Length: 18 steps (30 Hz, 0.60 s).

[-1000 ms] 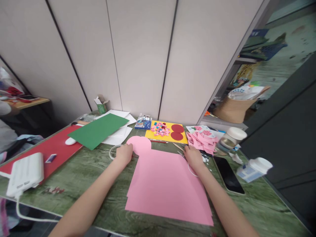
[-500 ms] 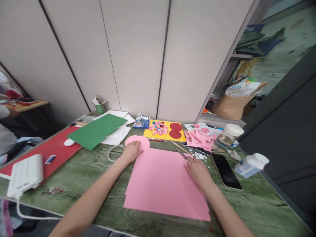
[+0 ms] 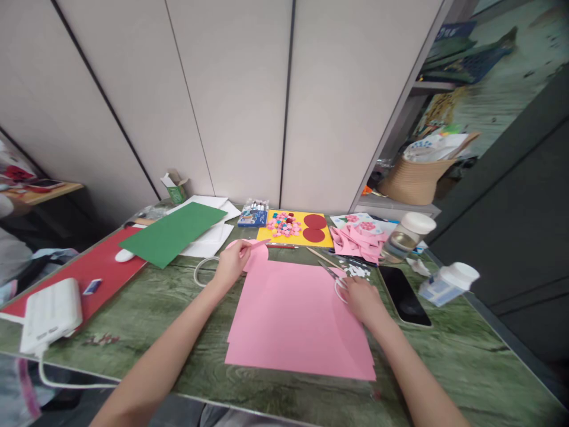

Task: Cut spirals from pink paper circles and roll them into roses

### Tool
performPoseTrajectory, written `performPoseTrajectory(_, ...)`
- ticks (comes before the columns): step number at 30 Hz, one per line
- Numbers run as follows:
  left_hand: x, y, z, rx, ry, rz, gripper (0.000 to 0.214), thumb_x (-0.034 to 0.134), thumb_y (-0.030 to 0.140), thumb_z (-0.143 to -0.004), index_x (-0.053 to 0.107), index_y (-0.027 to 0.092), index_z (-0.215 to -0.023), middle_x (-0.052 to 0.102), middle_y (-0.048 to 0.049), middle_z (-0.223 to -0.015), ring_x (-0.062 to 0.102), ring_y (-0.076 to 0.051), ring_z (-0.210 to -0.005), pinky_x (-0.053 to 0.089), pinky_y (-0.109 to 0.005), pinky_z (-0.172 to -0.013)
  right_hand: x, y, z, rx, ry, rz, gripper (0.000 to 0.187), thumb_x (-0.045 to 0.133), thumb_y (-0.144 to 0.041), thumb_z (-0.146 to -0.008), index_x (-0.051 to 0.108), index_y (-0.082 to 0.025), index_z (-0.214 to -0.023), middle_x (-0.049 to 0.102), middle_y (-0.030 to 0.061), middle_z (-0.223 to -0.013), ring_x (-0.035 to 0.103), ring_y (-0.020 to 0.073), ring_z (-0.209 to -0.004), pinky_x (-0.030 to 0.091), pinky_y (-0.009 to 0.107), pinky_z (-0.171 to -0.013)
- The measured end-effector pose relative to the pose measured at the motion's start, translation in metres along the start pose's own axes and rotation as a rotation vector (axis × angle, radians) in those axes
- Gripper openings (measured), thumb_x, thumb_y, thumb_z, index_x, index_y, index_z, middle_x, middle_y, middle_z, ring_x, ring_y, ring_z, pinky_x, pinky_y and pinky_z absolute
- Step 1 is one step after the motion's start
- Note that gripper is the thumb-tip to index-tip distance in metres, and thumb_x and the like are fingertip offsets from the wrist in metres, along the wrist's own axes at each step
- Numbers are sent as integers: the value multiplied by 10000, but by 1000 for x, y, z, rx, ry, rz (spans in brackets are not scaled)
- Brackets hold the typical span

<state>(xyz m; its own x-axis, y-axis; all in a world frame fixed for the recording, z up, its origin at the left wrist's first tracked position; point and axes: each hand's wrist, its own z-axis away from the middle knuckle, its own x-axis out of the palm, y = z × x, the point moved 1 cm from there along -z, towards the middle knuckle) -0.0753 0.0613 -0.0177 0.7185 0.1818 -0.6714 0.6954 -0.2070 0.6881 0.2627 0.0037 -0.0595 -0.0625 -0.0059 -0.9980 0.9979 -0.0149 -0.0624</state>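
My left hand (image 3: 232,264) pinches a pink paper piece (image 3: 259,244), its narrow tip pointing right. Beneath it lies a rounded pink paper cutout (image 3: 258,256), partly covered by the hand. My right hand (image 3: 365,296) has its fingers closed at the white handles of the scissors (image 3: 340,289), whose blades point up and left; part of the grip is hidden. Large pink paper sheets (image 3: 297,320) lie stacked between my forearms, under the scissors. White paper scraps (image 3: 357,270) are scattered just beyond the right hand.
A phone (image 3: 404,295), a white bottle (image 3: 450,283) and a jar of liquid (image 3: 406,238) stand or lie at right. Behind are yellow paper (image 3: 326,240) bearing pompoms and red circles, and pink offcuts (image 3: 358,243). Green paper (image 3: 173,233), a tape roll (image 3: 201,274) and a power bank (image 3: 52,314) are left.
My left hand has gone from resting flattened on the rounded cutout to pinching a raised pink paper piece. My right hand has shifted slightly, showing more of the scissors' handles. The view has tilted a little.
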Motion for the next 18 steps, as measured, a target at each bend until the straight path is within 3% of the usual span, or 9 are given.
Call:
performPoseTrajectory(2, -2, 7, 3, -38, 59, 164, 320, 420, 396, -793, 542, 146, -951, 636, -74, -915, 592, -148, -818, 455, -254, -719, 0, 1, -2, 0, 10, -24, 243, 427, -274, -837, 573, -128, -966, 585, 155, -959, 527, 265, -963, 359, 355, -775)
performPoseTrajectory(5, 1, 22, 8, -86, 55, 388, 453, 449, 487, -748, 516, 136, -1025, 628, -25, -735, 565, -100, -608, 439, -209, -553, -4, 1, -3, -20, 22, -86, 216, 457, -230, -808, 580, -91, -920, 591, 171, -935, 536, 247, -937, 354, 328, -797)
performPoseTrajectory(11, 4, 52, 16, -91, -44, 706, 429, 566, 431, -692, 564, 156, -1022, 610, -7, -729, 504, -65, -542, 364, -164, -476, -27, 5, 3, -88, 12, -328, 280, 405, -354, -825, 531, -145, -962, 619, 89, -914, 582, 168, -816, 407, 246, -697)
performPoseTrajectory(15, 6, 59, 20, -75, -32, 733, 395, 557, 376, -715, 565, 158, -1045, 615, -20, -773, 517, -84, -594, 376, -177, -513, -38, -8, 13, -194, -143, -999, 241, 435, -355, -807, 465, -170, -959, 604, 27, -777, 569, 135, -686, 423, 242, -629)
performPoseTrajectory(18, 15, 59, 27, -73, -102, 675, 376, 559, 343, -718, 577, 146, -1038, 611, -25, -767, 517, -89, -608, 379, -181, -528, -40, -28, 19, -203, -194, -1314, 242, 549, -360, -753, 486, -173, -892, 550, -6, -705, 523, 113, -623, 408, 240, -611)
